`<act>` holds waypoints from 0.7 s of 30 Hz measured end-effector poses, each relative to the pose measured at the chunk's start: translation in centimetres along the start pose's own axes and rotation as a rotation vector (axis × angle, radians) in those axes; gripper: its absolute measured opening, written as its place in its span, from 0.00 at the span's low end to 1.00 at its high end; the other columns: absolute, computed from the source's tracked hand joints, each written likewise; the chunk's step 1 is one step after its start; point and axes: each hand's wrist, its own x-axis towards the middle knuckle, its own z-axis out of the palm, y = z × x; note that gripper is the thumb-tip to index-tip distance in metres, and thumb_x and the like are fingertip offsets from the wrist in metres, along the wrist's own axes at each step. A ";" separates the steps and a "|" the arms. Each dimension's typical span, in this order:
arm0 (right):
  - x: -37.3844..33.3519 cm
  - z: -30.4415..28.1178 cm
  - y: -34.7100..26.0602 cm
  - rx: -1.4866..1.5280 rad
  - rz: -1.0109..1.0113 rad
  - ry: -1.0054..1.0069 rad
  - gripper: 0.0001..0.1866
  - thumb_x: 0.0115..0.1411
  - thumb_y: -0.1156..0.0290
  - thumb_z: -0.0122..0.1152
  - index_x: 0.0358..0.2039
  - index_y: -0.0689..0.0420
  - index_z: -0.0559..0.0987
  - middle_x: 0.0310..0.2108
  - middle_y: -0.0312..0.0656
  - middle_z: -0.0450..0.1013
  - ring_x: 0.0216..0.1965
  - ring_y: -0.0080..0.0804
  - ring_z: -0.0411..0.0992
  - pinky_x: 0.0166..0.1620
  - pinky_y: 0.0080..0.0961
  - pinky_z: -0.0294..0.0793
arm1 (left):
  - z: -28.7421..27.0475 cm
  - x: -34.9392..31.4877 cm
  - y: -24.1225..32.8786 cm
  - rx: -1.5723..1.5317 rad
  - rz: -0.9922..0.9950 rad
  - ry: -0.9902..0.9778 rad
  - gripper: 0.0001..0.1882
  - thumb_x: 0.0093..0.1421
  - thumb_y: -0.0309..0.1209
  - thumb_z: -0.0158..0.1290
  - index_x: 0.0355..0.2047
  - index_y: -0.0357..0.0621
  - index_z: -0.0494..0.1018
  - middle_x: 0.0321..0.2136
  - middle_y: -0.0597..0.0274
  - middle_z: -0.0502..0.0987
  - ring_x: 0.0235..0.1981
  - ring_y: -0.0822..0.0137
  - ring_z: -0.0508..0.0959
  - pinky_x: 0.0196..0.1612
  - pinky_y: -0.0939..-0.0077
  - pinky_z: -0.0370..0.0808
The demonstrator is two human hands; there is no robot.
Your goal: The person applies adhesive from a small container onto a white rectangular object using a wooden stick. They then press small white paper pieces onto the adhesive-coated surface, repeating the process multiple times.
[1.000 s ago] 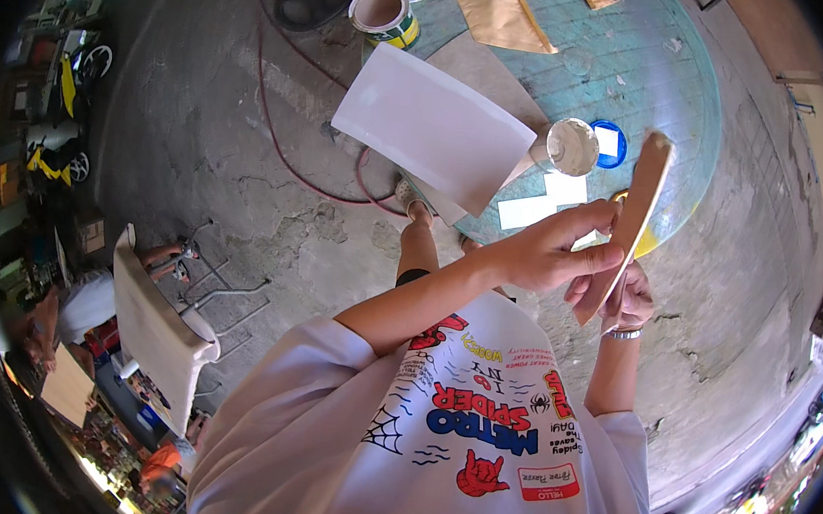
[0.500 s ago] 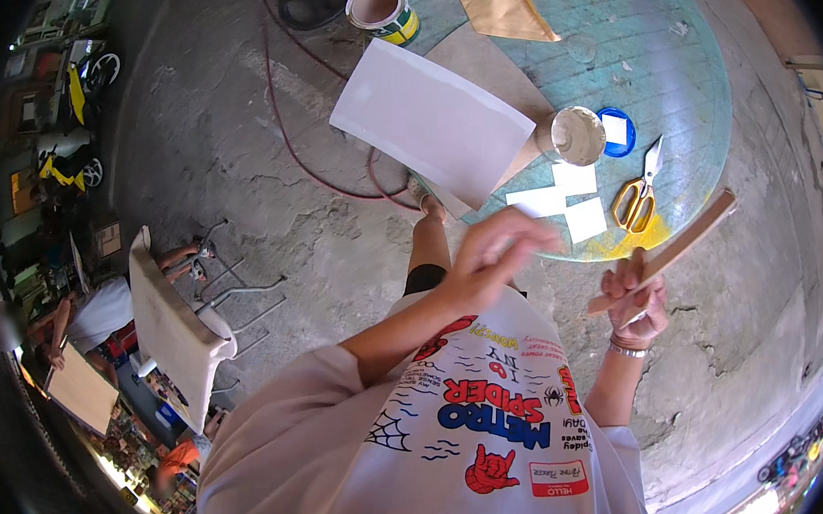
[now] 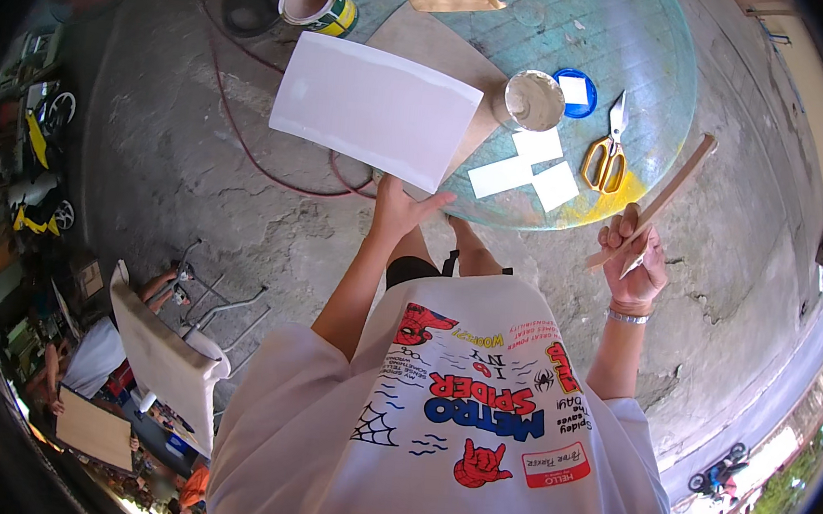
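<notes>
My left hand point(image 3: 403, 208) is at the near edge of a white rectangular sheet point(image 3: 375, 104), its thumb stretched out to the side. The other fingers are partly hidden at that edge, and I cannot tell whether they bear its weight. In my right hand point(image 3: 634, 260) is a long, flat wooden stick point(image 3: 676, 186), slanting up and away. A small whitish piece point(image 3: 631, 265) shows by those fingers, too small to name. Right of the sheet stands an open can of greyish paste point(image 3: 534, 102). Several white paper pieces point(image 3: 501, 178) lie near the table's rim.
The round greenish glass table point(image 3: 641, 43) also bears yellow-handled scissors point(image 3: 605, 161), a blue lid point(image 3: 586, 97) and a paint can point(image 3: 317, 5). A reddish hose point(image 3: 238, 132) runs over the concrete floor. At the left, a pale padded seat point(image 3: 159, 334) stands near other people.
My left hand has moved left and forward to the sheet's near edge. The stick stays in my right hand. The view has shifted, so the table's things appear farther left.
</notes>
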 end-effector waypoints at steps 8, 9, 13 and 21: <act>-0.4 0.5 0.4 0.001 -0.008 -0.003 0.14 0.62 0.62 0.67 0.31 0.61 0.77 0.41 0.43 0.68 0.42 0.36 0.69 0.49 0.36 0.69 | 4.0 1.9 0.2 -0.150 0.038 0.243 0.20 0.54 0.29 0.72 0.43 0.32 0.78 0.36 0.52 0.82 0.36 0.55 0.81 0.42 0.62 0.77; -0.5 0.6 0.4 0.007 -0.009 -0.011 0.14 0.62 0.62 0.66 0.31 0.61 0.78 0.42 0.43 0.68 0.42 0.36 0.69 0.49 0.37 0.70 | 4.2 1.9 0.2 -0.134 0.042 0.256 0.19 0.54 0.28 0.71 0.43 0.31 0.78 0.36 0.52 0.82 0.36 0.55 0.81 0.42 0.62 0.77; -0.7 0.6 0.8 -0.006 -0.005 0.038 0.14 0.62 0.62 0.66 0.32 0.61 0.78 0.43 0.46 0.70 0.42 0.38 0.71 0.49 0.38 0.72 | 4.5 1.8 -0.2 0.044 0.094 0.320 0.17 0.56 0.26 0.70 0.41 0.30 0.78 0.34 0.54 0.82 0.34 0.59 0.82 0.40 0.64 0.77; -0.6 0.2 2.7 -0.040 0.008 0.013 0.16 0.63 0.60 0.65 0.31 0.61 0.78 0.40 0.47 0.71 0.40 0.38 0.73 0.47 0.33 0.74 | 5.4 1.5 -0.9 -0.106 -0.108 0.300 0.16 0.58 0.24 0.68 0.44 0.29 0.79 0.40 0.54 0.84 0.40 0.62 0.83 0.45 0.66 0.80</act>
